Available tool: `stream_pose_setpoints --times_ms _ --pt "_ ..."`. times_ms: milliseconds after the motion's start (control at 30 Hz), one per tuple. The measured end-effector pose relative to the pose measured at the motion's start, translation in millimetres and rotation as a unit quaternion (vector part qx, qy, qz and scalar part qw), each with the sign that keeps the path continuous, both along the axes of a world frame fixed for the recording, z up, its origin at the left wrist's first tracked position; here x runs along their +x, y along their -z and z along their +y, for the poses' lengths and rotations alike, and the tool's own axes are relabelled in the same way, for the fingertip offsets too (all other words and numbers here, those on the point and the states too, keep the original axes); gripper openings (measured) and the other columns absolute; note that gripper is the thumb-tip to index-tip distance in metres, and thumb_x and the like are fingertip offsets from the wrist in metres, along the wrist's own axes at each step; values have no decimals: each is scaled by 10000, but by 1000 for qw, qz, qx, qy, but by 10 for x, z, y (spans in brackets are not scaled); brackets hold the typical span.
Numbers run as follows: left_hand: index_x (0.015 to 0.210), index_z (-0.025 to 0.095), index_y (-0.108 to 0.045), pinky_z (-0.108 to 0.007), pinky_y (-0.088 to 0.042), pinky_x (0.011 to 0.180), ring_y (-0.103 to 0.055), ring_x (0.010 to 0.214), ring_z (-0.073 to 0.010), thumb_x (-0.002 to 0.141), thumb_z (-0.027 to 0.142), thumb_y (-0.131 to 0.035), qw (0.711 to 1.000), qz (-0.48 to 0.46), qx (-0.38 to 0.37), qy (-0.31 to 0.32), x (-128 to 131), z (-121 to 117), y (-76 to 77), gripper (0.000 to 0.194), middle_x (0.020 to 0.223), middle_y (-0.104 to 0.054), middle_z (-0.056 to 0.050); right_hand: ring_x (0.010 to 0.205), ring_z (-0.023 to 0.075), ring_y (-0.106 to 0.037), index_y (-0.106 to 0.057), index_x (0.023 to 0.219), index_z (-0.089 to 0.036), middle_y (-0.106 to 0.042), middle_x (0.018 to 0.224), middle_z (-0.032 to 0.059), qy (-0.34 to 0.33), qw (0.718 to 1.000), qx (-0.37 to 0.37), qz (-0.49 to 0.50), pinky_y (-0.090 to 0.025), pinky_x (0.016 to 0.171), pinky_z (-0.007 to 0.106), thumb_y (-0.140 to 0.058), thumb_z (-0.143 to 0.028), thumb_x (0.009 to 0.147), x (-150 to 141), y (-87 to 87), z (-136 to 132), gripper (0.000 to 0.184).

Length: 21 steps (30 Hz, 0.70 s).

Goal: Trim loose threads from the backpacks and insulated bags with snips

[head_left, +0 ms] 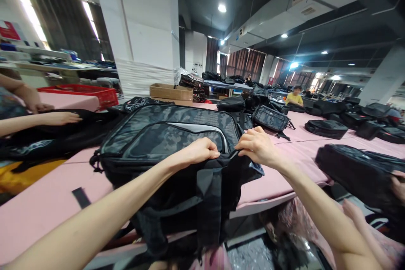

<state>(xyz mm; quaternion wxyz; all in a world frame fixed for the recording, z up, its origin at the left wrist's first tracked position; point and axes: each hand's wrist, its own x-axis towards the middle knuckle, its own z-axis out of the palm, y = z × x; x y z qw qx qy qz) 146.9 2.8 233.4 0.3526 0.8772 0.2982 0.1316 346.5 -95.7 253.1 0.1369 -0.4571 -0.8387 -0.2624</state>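
A large black camouflage-patterned bag [177,139] lies in front of me at the table's near edge, its side and webbing straps hanging towards me. Along its near right edge, my left hand [202,150] pinches the black fabric with thumb and curled fingers. My right hand [257,145] grips the bag's right corner, close to the left hand, fingers bent round the edge. Whether a zipper pull or only cloth is between the fingertips is too small to make out. A curved pocket with a grey trim runs across the bag's top panel.
The table has a pink cover [294,173]. Several black bags lie to the right, including a small camouflage bag [270,118]. Co-workers' hands handle black fabric [63,135] at left and a black bag [357,173] at right. A red crate [85,93] and cardboard box [171,92] stand behind.
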Motion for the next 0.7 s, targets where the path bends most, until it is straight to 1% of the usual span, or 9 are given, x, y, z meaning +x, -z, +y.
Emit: stream_pose_setpoints --times_ms 133,233,333,433,533,600,633,700 --pt "508 164 -474 -248 -216 517 -320 529 -115 578 376 -482 1000 -1 8 -1 1 2 6 223 513 -386 34 742 143 -497 -665 789 -223 -647 756 -22 -18 999 -34 3 -260 708 313 -698 -265 745 -4 -68 18 70" --pt "511 162 -483 -247 -214 511 -324 527 -115 576 370 -482 1000 2 12 6 -13 -6 0 219 506 -384 35 719 131 -512 -661 755 -213 -651 731 -24 -25 995 -60 73 -281 678 289 -688 -239 755 34 -51 -26 37" --pt "514 160 -489 -245 -225 513 -335 530 -117 583 374 -483 1000 -2 16 3 -29 -16 3 225 504 -394 34 715 130 -520 -662 756 -206 -660 747 -18 -16 992 -29 125 -294 665 281 -680 -229 761 75 39 -76 30" --pt "501 162 -481 -241 -239 514 -356 534 -120 585 368 -488 1000 -9 19 8 -19 -6 35 223 502 -411 32 751 144 -517 -667 801 -210 -661 777 -7 -8 993 9 113 -302 692 292 -691 -239 749 57 137 -87 65" --pt "501 162 -505 -241 -259 513 -401 544 -132 595 361 -496 1000 -6 29 9 5 10 59 221 504 -446 24 765 154 -514 -669 807 -214 -658 788 0 3 995 11 102 -310 718 307 -682 -233 754 -7 160 -88 58" --pt "547 161 -557 -247 -297 537 -453 575 -150 624 364 -502 999 0 51 -2 -22 -13 35 224 545 -507 10 742 155 -517 -666 757 -206 -652 753 2 -3 992 -11 124 -329 716 310 -665 -220 764 -31 146 -128 16" --pt "593 163 -588 -252 -324 567 -484 611 -161 651 361 -496 997 -12 76 -16 -64 -46 11 226 594 -548 -2 730 154 -523 -661 742 -200 -648 740 4 -13 988 -31 154 -347 708 307 -652 -218 772 -29 147 -168 36" --pt "703 172 -623 -268 -372 678 -534 731 -185 719 351 -464 983 -75 160 -59 -214 -161 -35 240 743 -612 -29 735 156 -550 -654 765 -196 -649 753 10 -28 964 -62 257 -394 700 298 -625 -226 789 4 205 -287 48"
